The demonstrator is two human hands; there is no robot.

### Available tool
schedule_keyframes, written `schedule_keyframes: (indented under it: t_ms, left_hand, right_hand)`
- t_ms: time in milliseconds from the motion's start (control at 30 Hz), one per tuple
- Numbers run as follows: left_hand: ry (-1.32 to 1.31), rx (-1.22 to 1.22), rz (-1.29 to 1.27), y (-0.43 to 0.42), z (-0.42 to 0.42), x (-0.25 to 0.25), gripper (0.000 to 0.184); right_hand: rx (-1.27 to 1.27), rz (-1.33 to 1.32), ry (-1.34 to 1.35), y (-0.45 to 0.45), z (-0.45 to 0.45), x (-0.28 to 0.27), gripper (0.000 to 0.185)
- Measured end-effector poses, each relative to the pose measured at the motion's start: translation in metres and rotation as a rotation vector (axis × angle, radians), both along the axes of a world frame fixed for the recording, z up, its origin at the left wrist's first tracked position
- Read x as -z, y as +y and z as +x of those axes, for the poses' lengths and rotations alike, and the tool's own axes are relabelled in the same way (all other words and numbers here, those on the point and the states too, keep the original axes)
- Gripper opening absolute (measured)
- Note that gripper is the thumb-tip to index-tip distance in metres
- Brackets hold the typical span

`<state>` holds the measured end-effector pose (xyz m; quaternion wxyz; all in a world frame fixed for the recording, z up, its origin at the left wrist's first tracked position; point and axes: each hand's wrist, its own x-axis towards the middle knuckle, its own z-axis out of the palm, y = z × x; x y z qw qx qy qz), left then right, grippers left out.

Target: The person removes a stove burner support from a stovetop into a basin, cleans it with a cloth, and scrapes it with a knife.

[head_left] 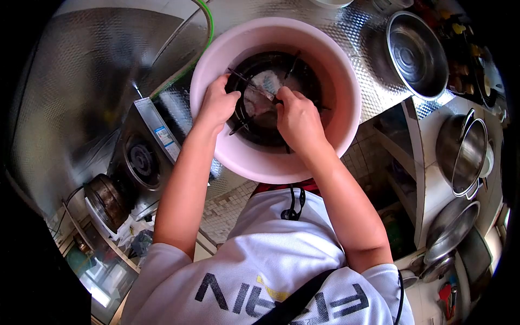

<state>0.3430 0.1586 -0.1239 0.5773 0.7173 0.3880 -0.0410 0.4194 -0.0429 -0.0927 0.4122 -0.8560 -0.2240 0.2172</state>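
Note:
A pink basin (346, 103) stands in front of me with water in it. Inside lies a round black stove grate (238, 111) with prongs sticking out from its ring. My left hand (218, 102) grips the left side of the grate, thumb over its rim. My right hand (299, 116) is closed above the grate's middle, fingertips pinched together close to a crumpled whitish piece (266, 82) that looks like a cloth or film. What the right fingers pinch is mostly hidden behind them.
A gas burner (142, 157) and a dark pot (108, 200) are at the left. A green-edged hose (210, 27) curves behind the basin. A metal bowl (417, 54) sits on the counter at right; several pans and a steel pot (455, 146) lie below it.

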Motion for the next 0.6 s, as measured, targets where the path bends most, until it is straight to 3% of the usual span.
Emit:
schedule_keyframes:
  t_ms: [167,267,367,500,600]
  left_hand:
    - [0.035,0.005,0.061,-0.002,0.004,-0.003,0.047]
    - [0.019,-0.036,0.018,-0.004,0.007,-0.009,0.042]
    - [-0.041,-0.061,-0.122,-0.001,0.006,-0.011,0.035]
    - [-0.129,-0.095,-0.168,-0.006,0.007,-0.018,0.028]
    - [-0.145,-0.075,-0.147,-0.004,0.004,-0.017,0.026]
  right_hand:
    - [0.048,-0.008,-0.038,0.003,0.002,-0.001,0.013]
    - [-0.096,0.09,0.023,-0.002,-0.002,0.004,0.013]
    - [0.092,0.042,-0.069,0.0,0.002,-0.004,0.012]
    - [-0.091,0.108,0.041,-0.007,0.0,-0.004,0.014]
    - [0.082,0.028,-0.044,-0.004,0.0,-0.011,0.016]
